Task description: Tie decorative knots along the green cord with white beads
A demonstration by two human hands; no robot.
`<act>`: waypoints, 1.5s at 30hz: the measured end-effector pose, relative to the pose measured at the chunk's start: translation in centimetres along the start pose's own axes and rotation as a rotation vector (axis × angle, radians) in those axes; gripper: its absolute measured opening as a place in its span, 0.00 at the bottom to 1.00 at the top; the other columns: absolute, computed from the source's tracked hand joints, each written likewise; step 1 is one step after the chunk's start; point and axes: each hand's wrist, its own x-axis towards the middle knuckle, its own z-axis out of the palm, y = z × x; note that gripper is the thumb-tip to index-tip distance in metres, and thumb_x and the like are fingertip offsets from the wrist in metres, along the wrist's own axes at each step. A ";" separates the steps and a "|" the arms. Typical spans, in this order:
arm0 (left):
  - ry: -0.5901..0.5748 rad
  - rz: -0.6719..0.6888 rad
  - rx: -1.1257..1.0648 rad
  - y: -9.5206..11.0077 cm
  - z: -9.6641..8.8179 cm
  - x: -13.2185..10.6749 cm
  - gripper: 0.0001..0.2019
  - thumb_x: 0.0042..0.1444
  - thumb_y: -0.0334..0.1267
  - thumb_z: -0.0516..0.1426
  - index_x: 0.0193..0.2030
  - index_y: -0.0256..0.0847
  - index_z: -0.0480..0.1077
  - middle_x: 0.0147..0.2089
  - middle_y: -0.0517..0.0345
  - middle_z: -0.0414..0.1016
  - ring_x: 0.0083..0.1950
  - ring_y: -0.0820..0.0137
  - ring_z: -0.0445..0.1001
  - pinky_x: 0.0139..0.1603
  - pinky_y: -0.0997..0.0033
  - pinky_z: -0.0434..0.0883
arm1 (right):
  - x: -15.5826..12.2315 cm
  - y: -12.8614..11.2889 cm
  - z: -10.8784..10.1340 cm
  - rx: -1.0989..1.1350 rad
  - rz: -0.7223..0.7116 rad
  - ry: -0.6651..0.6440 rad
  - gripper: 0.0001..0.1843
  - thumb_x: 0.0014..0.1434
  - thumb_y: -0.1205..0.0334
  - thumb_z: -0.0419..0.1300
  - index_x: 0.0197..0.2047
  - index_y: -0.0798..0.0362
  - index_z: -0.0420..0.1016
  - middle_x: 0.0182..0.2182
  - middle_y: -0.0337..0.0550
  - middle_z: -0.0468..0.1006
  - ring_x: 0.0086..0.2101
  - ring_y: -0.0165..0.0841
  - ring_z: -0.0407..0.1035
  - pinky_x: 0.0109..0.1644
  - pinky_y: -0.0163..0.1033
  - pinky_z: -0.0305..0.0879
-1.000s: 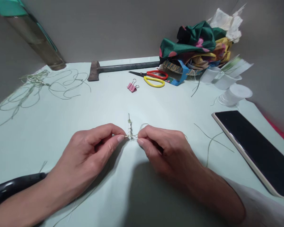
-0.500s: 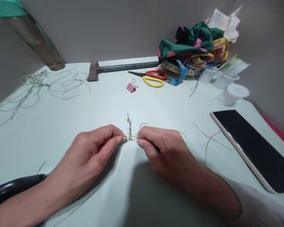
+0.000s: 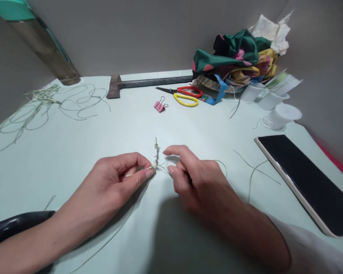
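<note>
A short knotted cord piece with pale beads (image 3: 156, 154) lies upright on the pale green table (image 3: 74, 144) between my hands. My left hand (image 3: 117, 179) pinches a thin green strand at the foot of the knotted piece, thumb and forefinger pressed together. My right hand (image 3: 197, 179) rests just right of it, its forefinger lifted and stretched toward the beads, its thumb near the strands. Whether the right fingers grip a strand I cannot make out. Thin cord ends (image 3: 254, 171) trail off to the right of my right hand.
A pink binder clip (image 3: 159, 105), red and yellow scissors (image 3: 185, 95) and a hammer (image 3: 143, 82) lie farther back. Loose green cord (image 3: 45, 106) is heaped at the left. Cloth scraps (image 3: 237, 57), white cups (image 3: 280, 114) and a dark tablet (image 3: 308, 179) stand at the right.
My right forefinger has lifted off the pinch and stretched out toward the beads. My left hand keeps its pinch and has shifted slightly down.
</note>
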 end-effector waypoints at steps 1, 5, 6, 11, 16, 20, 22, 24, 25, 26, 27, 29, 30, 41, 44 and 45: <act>0.003 0.003 0.002 0.0 0.0 0.0 0.22 0.58 0.60 0.59 0.31 0.43 0.77 0.22 0.63 0.62 0.25 0.72 0.56 0.22 0.77 0.55 | 0.0 0.0 0.2 -0.039 0.005 -0.005 0.20 0.68 0.63 0.49 0.58 0.53 0.73 0.21 0.31 0.70 0.21 0.32 0.63 0.30 0.38 0.53; 0.010 0.049 0.020 -0.1 0.1 0.1 0.20 0.60 0.58 0.59 0.30 0.43 0.77 0.22 0.64 0.60 0.25 0.73 0.55 0.22 0.78 0.55 | 0.0 0.0 0.5 -0.169 0.011 -0.065 0.18 0.68 0.60 0.51 0.52 0.50 0.79 0.26 0.39 0.81 0.25 0.35 0.70 0.32 0.40 0.52; 0.008 0.061 0.024 -0.1 0.0 0.1 0.20 0.61 0.58 0.58 0.30 0.43 0.77 0.22 0.64 0.61 0.25 0.73 0.56 0.22 0.78 0.55 | 0.0 0.0 0.5 -0.186 0.017 -0.081 0.17 0.68 0.60 0.52 0.51 0.49 0.80 0.28 0.40 0.83 0.26 0.36 0.72 0.33 0.41 0.52; 0.005 0.086 0.076 0.0 -0.1 -0.1 0.20 0.60 0.57 0.56 0.30 0.43 0.77 0.22 0.63 0.63 0.25 0.72 0.57 0.23 0.76 0.57 | 0.4 -0.4 0.5 -0.219 0.077 -0.128 0.15 0.68 0.60 0.55 0.51 0.47 0.81 0.31 0.39 0.85 0.29 0.36 0.74 0.34 0.40 0.52; -0.024 0.073 0.100 0.2 -0.1 -0.3 0.21 0.60 0.56 0.55 0.28 0.43 0.76 0.23 0.61 0.65 0.26 0.71 0.58 0.24 0.74 0.57 | 0.7 -0.8 0.5 -0.219 0.115 -0.129 0.09 0.68 0.61 0.57 0.42 0.46 0.80 0.29 0.35 0.83 0.27 0.31 0.70 0.32 0.39 0.50; -0.020 0.070 0.090 0.0 -0.1 -0.5 0.20 0.60 0.56 0.56 0.27 0.43 0.76 0.22 0.62 0.63 0.25 0.71 0.57 0.24 0.74 0.56 | 0.6 -0.6 0.6 -0.213 0.067 -0.080 0.10 0.68 0.62 0.55 0.37 0.49 0.77 0.26 0.35 0.80 0.24 0.29 0.64 0.31 0.39 0.48; -0.013 0.067 0.084 0.0 -0.1 -0.5 0.20 0.60 0.55 0.57 0.27 0.43 0.76 0.21 0.63 0.62 0.25 0.72 0.56 0.23 0.74 0.55 | 0.5 -0.5 0.6 -0.196 0.052 -0.058 0.10 0.68 0.62 0.55 0.37 0.49 0.76 0.25 0.34 0.78 0.24 0.29 0.63 0.31 0.39 0.48; -0.012 0.069 0.079 0.0 -0.2 -0.5 0.19 0.60 0.54 0.57 0.26 0.43 0.76 0.21 0.63 0.61 0.25 0.72 0.56 0.23 0.74 0.55 | 0.4 -0.4 0.6 -0.176 0.056 -0.059 0.09 0.68 0.62 0.55 0.38 0.49 0.76 0.25 0.34 0.78 0.24 0.29 0.64 0.31 0.39 0.48; -0.012 0.068 0.079 0.0 -0.2 -0.4 0.19 0.60 0.54 0.57 0.26 0.43 0.76 0.21 0.63 0.62 0.25 0.71 0.56 0.24 0.74 0.56 | 0.4 -0.4 0.6 -0.167 0.063 -0.065 0.09 0.68 0.62 0.54 0.38 0.49 0.76 0.25 0.34 0.78 0.25 0.29 0.65 0.32 0.39 0.49; -0.012 0.069 0.080 0.0 -0.2 -0.4 0.19 0.60 0.54 0.57 0.26 0.43 0.76 0.22 0.63 0.62 0.25 0.71 0.57 0.24 0.74 0.56 | 0.4 -0.4 0.6 -0.160 0.068 -0.074 0.10 0.68 0.62 0.54 0.39 0.49 0.76 0.26 0.35 0.79 0.25 0.30 0.66 0.32 0.39 0.50; -0.012 0.073 0.082 0.0 -0.2 -0.4 0.19 0.60 0.54 0.57 0.26 0.43 0.76 0.22 0.63 0.62 0.26 0.71 0.57 0.24 0.74 0.56 | 0.3 -0.4 0.6 -0.154 0.074 -0.085 0.10 0.68 0.61 0.53 0.40 0.49 0.76 0.26 0.35 0.79 0.26 0.30 0.67 0.33 0.39 0.50; -0.011 0.084 0.091 0.0 -0.2 -0.3 0.20 0.61 0.55 0.57 0.27 0.43 0.76 0.22 0.62 0.64 0.26 0.71 0.58 0.25 0.74 0.57 | 0.3 -0.4 0.5 -0.146 0.085 -0.109 0.12 0.69 0.61 0.52 0.42 0.49 0.77 0.28 0.37 0.81 0.27 0.31 0.68 0.34 0.39 0.52; -0.013 0.089 0.094 0.0 -0.2 -0.3 0.20 0.61 0.55 0.57 0.27 0.44 0.76 0.23 0.62 0.64 0.26 0.71 0.58 0.26 0.74 0.58 | 0.3 -0.4 0.5 -0.146 0.093 -0.118 0.13 0.69 0.60 0.52 0.42 0.48 0.78 0.29 0.37 0.82 0.28 0.32 0.69 0.35 0.39 0.52; -0.026 0.041 0.128 -0.1 -0.2 -0.2 0.21 0.60 0.59 0.55 0.30 0.45 0.78 0.26 0.59 0.71 0.29 0.67 0.63 0.28 0.70 0.61 | 0.8 -0.6 -0.1 -0.189 0.139 -0.213 0.12 0.68 0.61 0.55 0.45 0.46 0.80 0.31 0.37 0.83 0.30 0.34 0.72 0.36 0.40 0.53; -0.027 0.037 0.141 0.1 -0.1 -0.1 0.21 0.60 0.59 0.55 0.31 0.45 0.78 0.29 0.57 0.76 0.31 0.65 0.67 0.29 0.70 0.62 | 0.7 -0.6 -0.1 -0.185 0.107 -0.193 0.11 0.69 0.62 0.52 0.41 0.48 0.77 0.31 0.37 0.82 0.29 0.31 0.70 0.35 0.39 0.52; -0.027 0.033 0.142 0.1 -0.1 -0.1 0.21 0.60 0.59 0.55 0.31 0.45 0.78 0.29 0.57 0.76 0.31 0.65 0.67 0.29 0.70 0.62 | 0.6 -0.5 0.0 -0.186 0.093 -0.174 0.11 0.69 0.62 0.52 0.41 0.48 0.76 0.30 0.37 0.81 0.28 0.31 0.68 0.34 0.39 0.51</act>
